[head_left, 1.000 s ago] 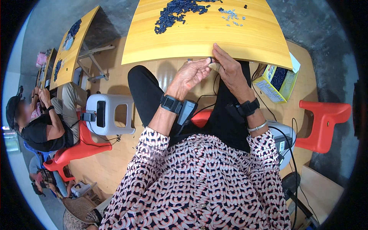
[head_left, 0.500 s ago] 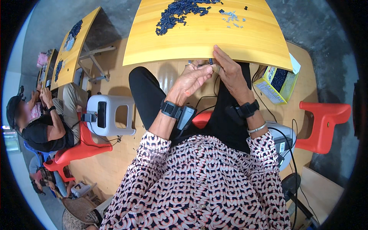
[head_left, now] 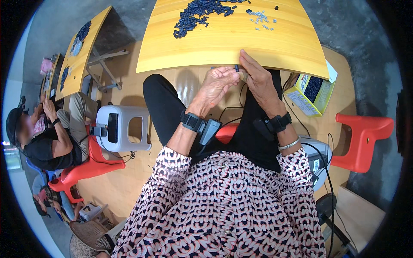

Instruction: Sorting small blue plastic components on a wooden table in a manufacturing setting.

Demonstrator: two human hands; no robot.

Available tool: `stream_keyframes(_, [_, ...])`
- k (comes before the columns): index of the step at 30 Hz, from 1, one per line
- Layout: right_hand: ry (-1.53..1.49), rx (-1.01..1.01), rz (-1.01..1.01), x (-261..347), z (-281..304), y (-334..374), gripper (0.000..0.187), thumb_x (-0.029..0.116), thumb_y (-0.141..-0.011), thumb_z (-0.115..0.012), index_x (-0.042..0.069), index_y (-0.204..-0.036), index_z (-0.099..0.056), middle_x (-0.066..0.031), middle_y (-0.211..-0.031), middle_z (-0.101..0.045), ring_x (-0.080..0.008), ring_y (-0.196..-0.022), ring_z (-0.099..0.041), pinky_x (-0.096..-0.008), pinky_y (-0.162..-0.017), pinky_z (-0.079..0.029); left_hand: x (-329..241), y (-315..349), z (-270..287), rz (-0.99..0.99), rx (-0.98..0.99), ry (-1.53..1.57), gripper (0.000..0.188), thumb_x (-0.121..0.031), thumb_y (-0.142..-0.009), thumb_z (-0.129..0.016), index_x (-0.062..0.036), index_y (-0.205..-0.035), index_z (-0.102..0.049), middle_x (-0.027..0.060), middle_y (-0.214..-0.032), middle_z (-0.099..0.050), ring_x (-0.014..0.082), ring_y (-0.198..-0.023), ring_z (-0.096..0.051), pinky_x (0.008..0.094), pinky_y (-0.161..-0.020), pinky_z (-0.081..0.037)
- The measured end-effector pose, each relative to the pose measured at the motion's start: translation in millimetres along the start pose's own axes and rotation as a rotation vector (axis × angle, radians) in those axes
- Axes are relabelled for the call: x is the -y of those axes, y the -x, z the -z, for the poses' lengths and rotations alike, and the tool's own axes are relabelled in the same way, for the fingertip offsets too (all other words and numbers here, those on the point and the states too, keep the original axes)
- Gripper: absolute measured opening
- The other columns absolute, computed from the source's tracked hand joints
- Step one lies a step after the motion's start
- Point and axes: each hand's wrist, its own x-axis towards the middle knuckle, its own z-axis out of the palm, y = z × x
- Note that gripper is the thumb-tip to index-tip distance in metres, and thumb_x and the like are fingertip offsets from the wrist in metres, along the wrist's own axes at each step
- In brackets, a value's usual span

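Note:
Just below the near edge of the table, my two hands meet around a small dark cylindrical piece (head_left: 236,68). My left hand (head_left: 218,85) is closed, its thumb and forefinger pinched at the lower end of the piece. From the other side my right hand (head_left: 259,84) presses against it, its longer fingers straight and close together, the thumb side partly hidden. On the yellow table (head_left: 193,51) lies a heap of similar dark pieces (head_left: 189,19). To its right is a scatter of small silvery parts (head_left: 259,18).
A yellow box of dark pieces (head_left: 316,90) stands right of my knee, near a red stool (head_left: 361,142). Cables (head_left: 301,122) hang by my legs. At left, a person (head_left: 53,142) sits at another table (head_left: 92,47), beside a grey stool (head_left: 124,124).
My hands stay together at nearly the same spot, with slight finger movement. The dark piece shows a little more plainly between them. The view has shifted slightly.

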Motion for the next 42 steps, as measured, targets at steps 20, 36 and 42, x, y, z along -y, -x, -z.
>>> stream_keyframes(20, [0.022, -0.008, 0.027, -2, -1, 0, 0.039, -0.012, -0.074, -0.046, -0.009, -0.113, -0.049, -0.0235, -0.124, -0.046, -0.0340, -0.109, -0.052, -0.0344, -0.091, -0.046, -6, 2, -2, 0.031, -0.007, -0.024, 0.023, -0.001, -0.080, -0.064, 0.0047, -0.102, -0.058, 0.0068, -0.090, -0.062, 0.0113, -0.072, -0.054, 0.0226, -0.068, -0.045])
stream_keyframes(36, [-0.001, -0.031, 0.022, -4, -3, 1, 0.037, -0.009, -0.076, -0.050, -0.008, -0.113, -0.050, -0.0235, -0.124, -0.047, -0.0345, -0.111, -0.050, -0.0351, -0.093, -0.044, -3, 1, 1, 0.003, 0.020, -0.046, 0.026, -0.003, -0.082, -0.061, 0.0073, -0.105, -0.056, 0.0075, -0.089, -0.062, 0.0132, -0.074, -0.056, 0.0232, -0.069, -0.047])
stream_keyframes(42, [0.002, -0.040, 0.027, -5, -4, 1, 0.036, -0.007, -0.076, -0.051, -0.007, -0.112, -0.051, -0.0235, -0.122, -0.048, -0.0350, -0.109, -0.051, -0.0352, -0.091, -0.045, -5, 2, 0, 0.020, -0.014, -0.049, 0.027, -0.003, -0.082, -0.062, 0.0082, -0.105, -0.056, 0.0080, -0.087, -0.061, 0.0132, -0.073, -0.056, 0.0231, -0.069, -0.047])
